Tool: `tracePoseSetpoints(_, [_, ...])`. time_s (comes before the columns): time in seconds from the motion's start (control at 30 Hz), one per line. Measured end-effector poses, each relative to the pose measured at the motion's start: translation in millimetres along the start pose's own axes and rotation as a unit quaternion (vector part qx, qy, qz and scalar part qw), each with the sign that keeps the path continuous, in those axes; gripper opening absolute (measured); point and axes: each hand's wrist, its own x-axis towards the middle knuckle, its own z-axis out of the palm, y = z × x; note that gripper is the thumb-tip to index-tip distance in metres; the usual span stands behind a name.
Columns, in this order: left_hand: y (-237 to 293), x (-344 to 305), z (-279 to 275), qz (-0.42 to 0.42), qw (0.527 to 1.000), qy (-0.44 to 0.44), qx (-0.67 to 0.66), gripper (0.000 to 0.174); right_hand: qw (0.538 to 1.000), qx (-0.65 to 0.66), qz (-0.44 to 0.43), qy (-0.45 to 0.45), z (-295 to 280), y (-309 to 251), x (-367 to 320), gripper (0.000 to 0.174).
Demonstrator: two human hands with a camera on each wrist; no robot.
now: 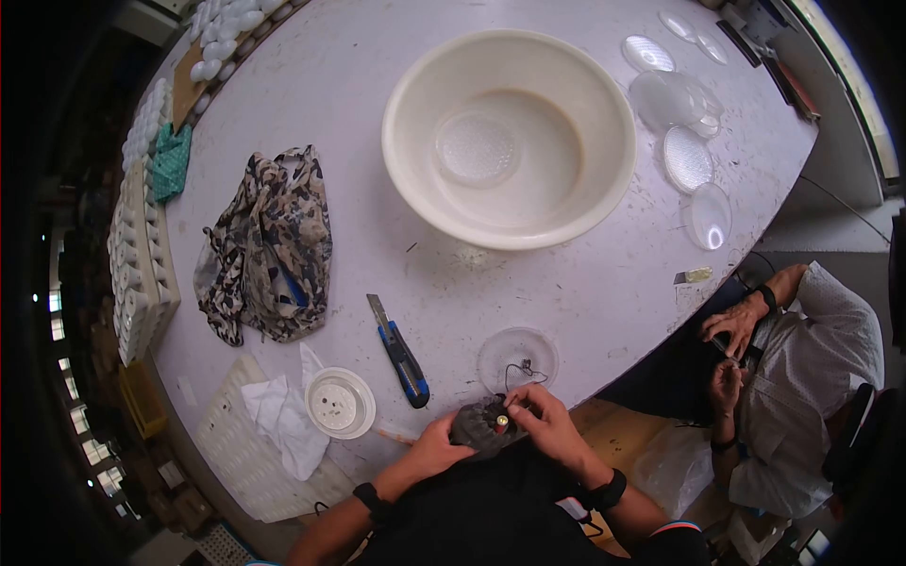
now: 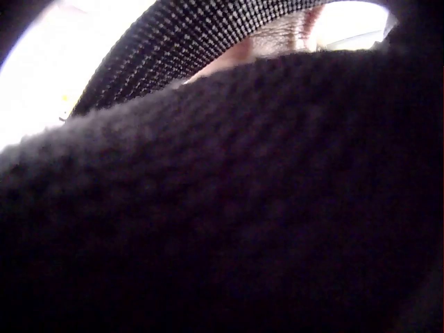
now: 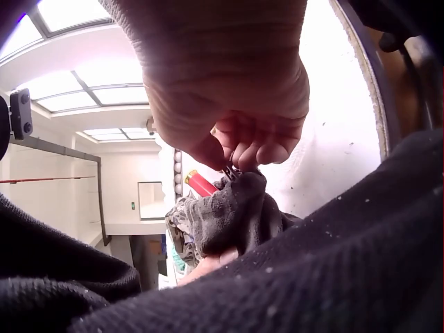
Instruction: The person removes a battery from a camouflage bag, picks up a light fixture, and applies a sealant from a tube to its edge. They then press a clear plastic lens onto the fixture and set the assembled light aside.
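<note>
In the head view, a dark grey cloth bundle (image 1: 475,430) is gathered close to the person's front. The left hand (image 1: 436,451) grips it from the left. From the right, the right hand (image 1: 549,429) pinches a small dark metal piece (image 3: 230,171) at the cloth's edge, with the fingertips partly hiding it. A red tube (image 3: 201,183) with a brass-coloured end sticks out beside the cloth. Just beyond the hands lies a clear round lid (image 1: 491,351), a thin dark wire (image 1: 525,366) over it. Dark fabric (image 2: 229,194) fills most of the left wrist view and hides the left hand's work.
A blue utility knife (image 1: 401,363) and a white bowl (image 1: 340,403) lie left of the hands. Beyond stands a large cream basin (image 1: 415,179); a camouflage cloth (image 1: 274,245) is at left. Clear discs (image 1: 688,158) lie far right. Another person (image 1: 802,396) sits at the right.
</note>
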Motion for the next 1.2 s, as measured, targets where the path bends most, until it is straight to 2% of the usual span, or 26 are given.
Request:
tracePoseSetpoints(0.03, [-1, 0, 1, 0.000, 1.000, 0.000, 0.000, 0.051, 1.000, 0.000, 0.000, 0.000, -1, 0, 0, 0.010])
tracePoseSetpoints(0.1, [-3, 1, 2, 0.016, 1.000, 0.007, -0.005, 0.052, 0.990, 0.131, 0.046, -0.030, -4, 1, -1, 0.010])
tracePoseSetpoints(0.53, [-8, 3, 3, 0.009, 0.998, 0.025, 0.055, 0.060, 0.985, 0.168, 0.035, -0.026, -10, 10, -1, 0.009])
tracePoseSetpoints(0.63, [-13, -1, 0, 0.023, 0.997, 0.030, 0.069, 0.062, 0.991, 0.128, 0.035, -0.013, -9, -6, -6, 0.009])
tracePoseSetpoints(0.67, [-14, -5, -2, 0.015, 0.996, 0.025, 0.088, 0.061, 0.999, 0.008, -0.026, -0.038, -10, -15, -10, 0.011])
tracePoseSetpoints(0.7, [-15, -9, -3, 0.006, 0.994, 0.018, 0.107, 0.061, 0.988, -0.111, -0.086, -0.061, -9, -21, -13, 0.012])
tracePoseSetpoints(0.73, [-15, -11, -4, 0.004, 0.994, 0.018, 0.107, 0.061, 0.989, -0.109, -0.085, -0.061, -6, -23, -15, 0.012])
tracePoseSetpoints(0.8, [-15, -14, -5, -0.010, 0.999, 0.007, 0.040, 0.058, 0.964, -0.214, -0.148, -0.056, 1, -25, -16, 0.011])
tracePoseSetpoints(0.97, [11, -20, -3, -0.026, 0.994, -0.019, 0.101, 0.053, 0.947, -0.290, -0.130, -0.032, 7, -32, -22, 0.010])
tracePoseSetpoints(1.03, [14, -22, -1, -0.040, 0.990, -0.034, 0.133, 0.052, 0.924, -0.356, -0.138, -0.035, 8, -36, -25, 0.010])
tracePoseSetpoints(1.2, [5, -25, -1, -0.030, 0.989, -0.023, 0.140, 0.054, 0.925, -0.358, -0.128, -0.028, 11, -38, -34, 0.013])
